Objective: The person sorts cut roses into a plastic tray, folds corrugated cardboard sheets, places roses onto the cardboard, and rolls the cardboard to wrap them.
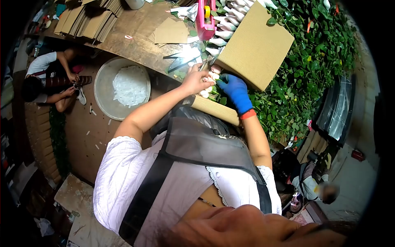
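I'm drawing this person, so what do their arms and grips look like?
Short white sleeves leave both forearms bare. The left grip wears no glove. The right grip wears a blue glove with an orange-red cuff.

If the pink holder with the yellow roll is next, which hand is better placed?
Left, I'd judge. The bare left hand sits nearer the pink holder, while the corrugated cardboard stands partly in the way of the gloved right hand. Both are at the pale flowers, though.
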Tool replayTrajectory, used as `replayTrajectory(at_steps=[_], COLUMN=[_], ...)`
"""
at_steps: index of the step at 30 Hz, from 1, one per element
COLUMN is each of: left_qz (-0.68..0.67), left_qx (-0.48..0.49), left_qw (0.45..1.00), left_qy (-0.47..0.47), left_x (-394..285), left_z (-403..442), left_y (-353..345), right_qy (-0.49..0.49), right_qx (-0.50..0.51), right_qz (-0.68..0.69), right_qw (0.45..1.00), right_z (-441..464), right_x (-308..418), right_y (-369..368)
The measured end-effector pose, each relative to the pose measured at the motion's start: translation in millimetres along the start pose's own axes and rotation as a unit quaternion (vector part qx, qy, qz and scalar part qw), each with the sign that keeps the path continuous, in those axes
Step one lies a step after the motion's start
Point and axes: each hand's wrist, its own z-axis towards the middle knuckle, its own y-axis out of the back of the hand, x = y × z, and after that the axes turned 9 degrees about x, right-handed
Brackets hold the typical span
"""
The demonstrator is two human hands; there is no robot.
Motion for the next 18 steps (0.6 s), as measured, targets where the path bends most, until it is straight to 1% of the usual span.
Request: replayTrajectory(at_steps=[1,2,5,9,12,18], left_qz=[-0.009,-0.01,-0.013,-0.007,-0.014,-0.008], left_qx=[0.006,0.002,-0.003,-0.005,-0.002,0.008], left_qw=[1.0,1.0,1.0,1.0,1.0,0.999], left_qy=[0.007,0.006,0.016,0.012,0.016,0.03], left_x=[-0.8,0.7,6.0,7.6,8.4,8.0], left_z=[1.0,2.2,-0.7,1.9,1.3,2.2], left_y=[0.8,-1.0,-5.7,-6.0,-6.6,-5.7], right_qy=[0.011,0.021,0.073,0.08,0.064,0.069], right_qx=[0.046,0.094,0.113,0.123,0.127,0.137], right_qz=[0.11,0.216,0.374,0.4,0.399,0.388], right_qw=[0.993,0.972,0.918,0.905,0.906,0.909], right_z=[-0.9,-1.2,-3.8,-8.0,-7.1,-4.6], right_x=[-11.8,-23.7,-52.4,-52.6,-51.5,-50.0], right_y=[1.8,2.4,-15.3,-16.4,-17.2,-17.1])
